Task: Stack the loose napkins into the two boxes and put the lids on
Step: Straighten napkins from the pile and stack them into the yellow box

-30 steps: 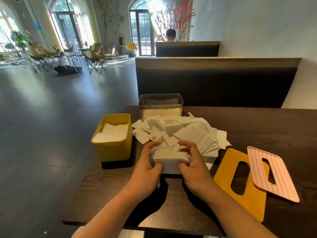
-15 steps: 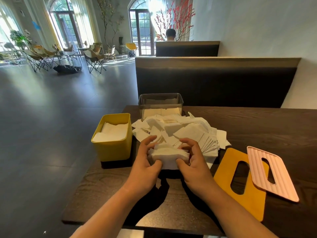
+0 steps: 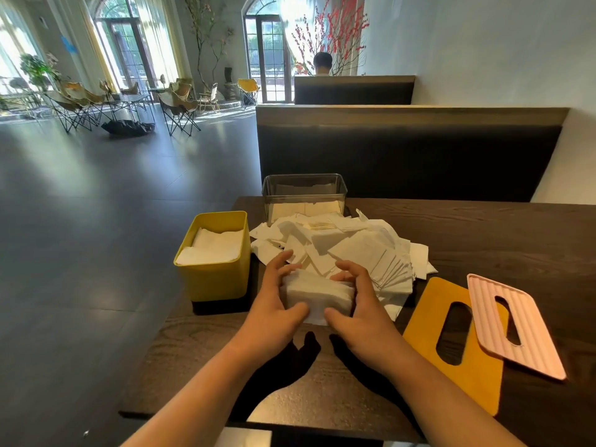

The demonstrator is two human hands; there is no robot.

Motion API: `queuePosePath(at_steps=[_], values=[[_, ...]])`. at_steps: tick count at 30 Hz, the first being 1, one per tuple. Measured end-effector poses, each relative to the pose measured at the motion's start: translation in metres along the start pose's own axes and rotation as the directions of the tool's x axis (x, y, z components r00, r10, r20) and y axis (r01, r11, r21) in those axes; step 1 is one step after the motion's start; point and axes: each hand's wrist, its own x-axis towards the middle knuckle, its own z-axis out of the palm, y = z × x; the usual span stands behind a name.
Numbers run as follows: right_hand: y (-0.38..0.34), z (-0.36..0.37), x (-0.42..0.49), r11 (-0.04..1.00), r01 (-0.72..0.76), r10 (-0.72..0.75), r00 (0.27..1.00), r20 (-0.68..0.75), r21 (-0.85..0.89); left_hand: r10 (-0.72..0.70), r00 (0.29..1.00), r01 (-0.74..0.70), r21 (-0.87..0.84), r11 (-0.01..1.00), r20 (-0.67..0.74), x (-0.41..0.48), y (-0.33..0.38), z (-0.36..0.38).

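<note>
At centre frame, the left hand [image 3: 274,312] and right hand [image 3: 361,312] press a napkin stack [image 3: 317,295] between them, likely squaring its edges to fit a box. Loose napkins [image 3: 348,246] lie just behind; the yellow box [image 3: 214,275] sits left.

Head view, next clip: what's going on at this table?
A person is squaring up a stack of napkins between the left hand and right hand, in front of the loose pile. The yellow box is already well filled; the clear box holds some. Both lids, yellow lid and pink lid, lie off to the right, not yet fitted.
</note>
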Motion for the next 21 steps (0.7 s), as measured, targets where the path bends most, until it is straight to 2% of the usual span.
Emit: queuePosePath(at_steps=[2,4,8,13,15,19,21], values=[[0.0030,0.0012,0.0004,0.996,-0.019,0.024,0.998,0.059,-0.091,-0.031,0.997,0.030,0.019,0.999,0.074,-0.0009,0.0013,0.0006],[0.0013,0.0020,0.0008,0.993,-0.039,0.045,0.997,0.055,-0.109,-0.026,0.995,0.023,0.028,0.999,0.096,-0.0017,0.0030,0.0039],[-0.0007,0.0008,0.0006,1.000,0.014,-0.015,0.998,-0.055,-0.019,0.000,0.998,0.002,-0.045,0.999,0.061,-0.0013,0.0029,0.0078],[0.0019,0.0014,0.0012,0.992,-0.021,0.026,0.999,0.033,-0.128,-0.006,0.998,0.004,0.033,0.999,0.067,0.0024,0.0008,0.0053],[0.0009,0.0014,0.0014,0.994,-0.024,0.024,1.000,0.001,-0.110,-0.018,0.998,0.015,0.048,0.999,0.067,0.0032,0.0004,0.0057],[0.0008,-0.0004,-0.0002,0.999,0.030,-0.029,0.996,-0.079,0.015,-0.006,1.000,0.007,-0.066,0.998,0.023,0.0004,-0.0025,0.0041],[0.0018,-0.0009,-0.0004,0.999,0.038,-0.040,0.998,-0.051,-0.038,-0.009,1.000,0.011,-0.094,0.996,0.021,-0.0002,-0.0066,0.0029]])
